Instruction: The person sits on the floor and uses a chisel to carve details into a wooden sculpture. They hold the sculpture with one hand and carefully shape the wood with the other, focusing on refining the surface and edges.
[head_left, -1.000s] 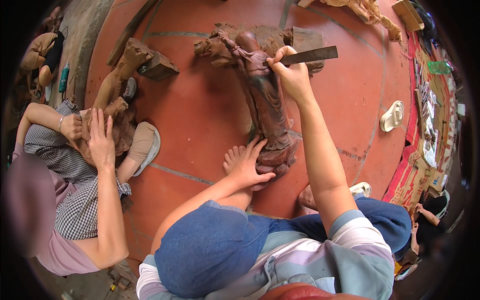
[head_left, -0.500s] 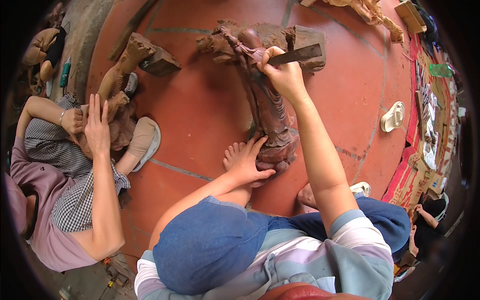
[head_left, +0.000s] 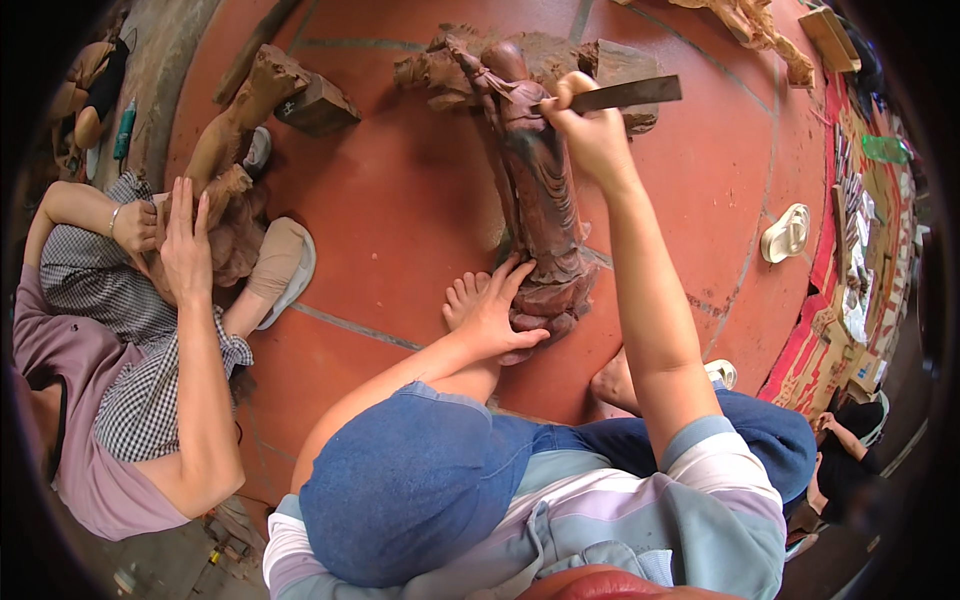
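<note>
A dark wooden figure (head_left: 535,190) lies lengthwise on the red tiled floor (head_left: 400,210), its head end away from the person and its base near the person's bare foot (head_left: 465,297). The right hand (head_left: 590,135) is clenched around a flat dark chisel (head_left: 625,94), whose handle end juts out to the right while its working end meets the upper part of the figure. The left hand (head_left: 500,315) lies with fingers spread, pressing on the figure's base (a bracing grip, not closed around anything). Rough wood blocks (head_left: 610,70) sit touching the figure's far end. At left a second person's hands (head_left: 180,240) rest on another carved figure (head_left: 235,150). A pale sandal (head_left: 785,232) lies well apart to the right. No container can be made out near the hands.
</note>
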